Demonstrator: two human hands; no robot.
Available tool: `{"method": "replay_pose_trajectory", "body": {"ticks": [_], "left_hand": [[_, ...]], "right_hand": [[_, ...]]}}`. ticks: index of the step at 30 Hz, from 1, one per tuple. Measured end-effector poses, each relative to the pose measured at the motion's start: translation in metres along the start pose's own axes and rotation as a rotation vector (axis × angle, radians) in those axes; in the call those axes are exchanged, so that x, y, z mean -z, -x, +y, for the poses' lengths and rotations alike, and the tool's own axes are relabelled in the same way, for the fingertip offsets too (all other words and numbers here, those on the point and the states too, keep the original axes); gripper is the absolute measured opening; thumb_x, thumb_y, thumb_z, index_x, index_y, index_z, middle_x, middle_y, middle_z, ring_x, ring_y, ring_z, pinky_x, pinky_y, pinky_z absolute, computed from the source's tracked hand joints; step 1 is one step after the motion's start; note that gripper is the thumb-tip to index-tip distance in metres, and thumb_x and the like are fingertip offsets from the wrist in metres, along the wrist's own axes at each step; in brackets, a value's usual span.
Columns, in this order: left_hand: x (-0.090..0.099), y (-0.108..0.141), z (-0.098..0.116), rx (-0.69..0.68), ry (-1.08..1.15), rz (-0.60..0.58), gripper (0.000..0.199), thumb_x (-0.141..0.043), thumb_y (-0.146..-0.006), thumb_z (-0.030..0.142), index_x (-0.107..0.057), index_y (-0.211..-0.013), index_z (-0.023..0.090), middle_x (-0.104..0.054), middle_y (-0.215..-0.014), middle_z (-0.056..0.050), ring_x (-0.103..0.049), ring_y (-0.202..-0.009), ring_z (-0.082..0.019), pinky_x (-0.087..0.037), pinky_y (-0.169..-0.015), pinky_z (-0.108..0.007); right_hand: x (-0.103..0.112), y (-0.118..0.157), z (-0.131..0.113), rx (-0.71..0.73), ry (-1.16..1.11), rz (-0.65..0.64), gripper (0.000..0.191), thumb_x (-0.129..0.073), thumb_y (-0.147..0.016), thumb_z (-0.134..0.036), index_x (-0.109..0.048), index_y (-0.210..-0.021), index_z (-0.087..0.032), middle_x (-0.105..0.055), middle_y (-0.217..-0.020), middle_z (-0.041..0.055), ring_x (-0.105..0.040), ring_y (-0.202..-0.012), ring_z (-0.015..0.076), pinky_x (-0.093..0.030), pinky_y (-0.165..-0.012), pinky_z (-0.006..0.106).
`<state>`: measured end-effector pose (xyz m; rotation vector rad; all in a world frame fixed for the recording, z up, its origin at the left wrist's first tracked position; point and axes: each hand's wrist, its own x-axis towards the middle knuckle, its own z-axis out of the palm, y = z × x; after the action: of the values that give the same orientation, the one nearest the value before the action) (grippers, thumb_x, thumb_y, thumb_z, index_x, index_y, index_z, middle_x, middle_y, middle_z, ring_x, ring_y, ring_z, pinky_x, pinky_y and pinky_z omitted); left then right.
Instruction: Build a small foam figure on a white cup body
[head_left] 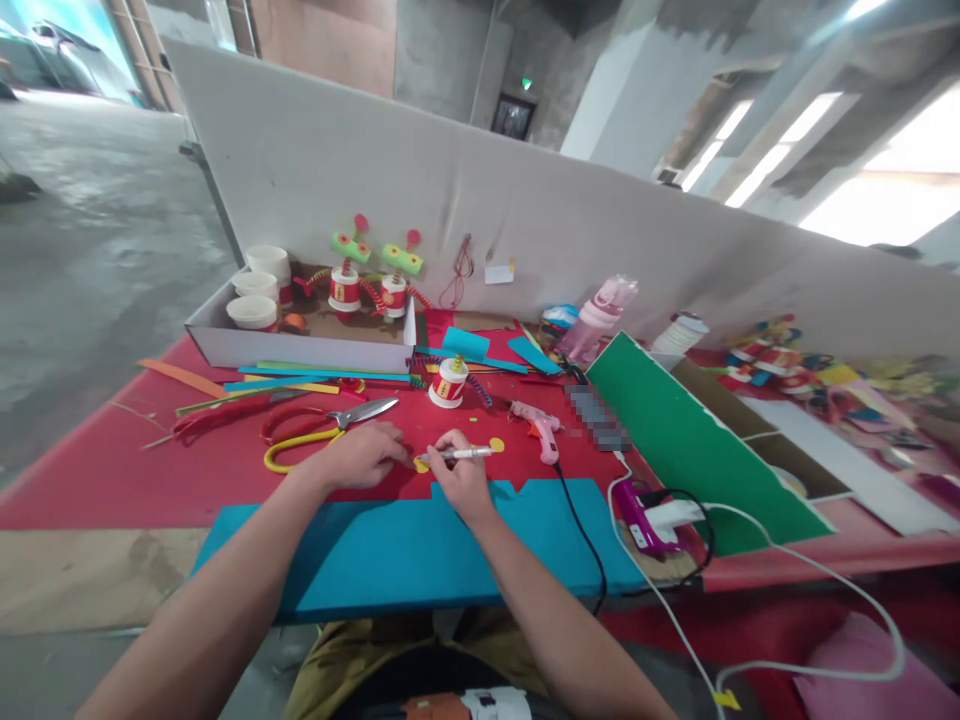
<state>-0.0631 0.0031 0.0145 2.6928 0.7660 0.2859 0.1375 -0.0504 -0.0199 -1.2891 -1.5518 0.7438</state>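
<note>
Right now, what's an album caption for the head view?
Right hand holding a pen at a yellow piece, left hand beside, a cup beyond.

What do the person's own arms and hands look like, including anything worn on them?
The left hand and right hand are ungloved. The left forearm and right forearm are bare, with no sleeve, watch or marking visible; small rings can't be ruled out. Olive-brown trousers show below.

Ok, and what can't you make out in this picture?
Head view, throughout:
Pen: barrel partly covered by the right hand's grip.
Surface under the left hand: hidden by the hand itself.
Dark device: masked by pixelation.
Print on front red-and-white cup: too small.
Far-right pile: blurred.
</note>
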Motion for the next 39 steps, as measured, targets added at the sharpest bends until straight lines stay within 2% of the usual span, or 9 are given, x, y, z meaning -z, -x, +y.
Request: {"method": "replay_pose_trajectory", "body": {"ticks": [5,17,27,39], "left_hand": [[0.0008,-0.0003,0.0012,0.019,-0.016,-0.001,0.047,-0.047,-0.073,0.004,-0.076,-0.102,0.028,-0.065,-0.083,-0.005,-0.06,-0.084,-0.02,-0.043,-0.077,-0.029],[-0.0025,0.0002,-0.0015,-0.008,-0.02,0.015,0.044,-0.048,-0.075,0.005,-0.076,-0.102,0.027,-0.064,-0.08,-0.005,-0.058,-0.083,-0.02,-0.042,-0.077,-0.029],[-0.0046,0.0004,-0.0038,-0.019,-0.023,0.023,0.044,-0.049,-0.075,0.004,-0.076,-0.102,0.027,-0.066,-0.082,-0.004,-0.058,-0.083,-0.019,-0.042,-0.077,-0.028],[-0.0041,0.0,-0.0032,-0.015,-0.027,0.027,0.045,-0.048,-0.075,0.004,-0.076,-0.102,0.027,-0.066,-0.081,-0.004,-0.059,-0.084,-0.019,-0.042,-0.077,-0.028]], "right_hand": [[0.0024,0.0011,-0.0013,-0.013,0.054,0.055,0.024,-0.05,-0.086,-0.038,-0.041,-0.07,-0.024,-0.047,-0.055,-0.0046,-0.052,-0.053,0.014,-0.039,-0.052,0.023],[0.0006,0.0006,0.003,0.0,0.083,-0.019,0.024,-0.05,-0.088,-0.039,-0.043,-0.072,-0.024,-0.05,-0.056,-0.0041,-0.054,-0.054,0.0148,-0.039,-0.052,0.024],[0.0006,-0.0005,0.0022,-0.028,0.071,-0.017,0.023,-0.05,-0.087,-0.039,-0.042,-0.072,-0.024,-0.05,-0.056,-0.0038,-0.053,-0.053,0.015,-0.039,-0.052,0.024],[0.0011,-0.0003,0.0039,0.007,0.085,-0.001,0.022,-0.05,-0.087,-0.035,-0.041,-0.07,-0.024,-0.046,-0.055,-0.0049,-0.052,-0.052,0.0145,-0.037,-0.052,0.024]]}}
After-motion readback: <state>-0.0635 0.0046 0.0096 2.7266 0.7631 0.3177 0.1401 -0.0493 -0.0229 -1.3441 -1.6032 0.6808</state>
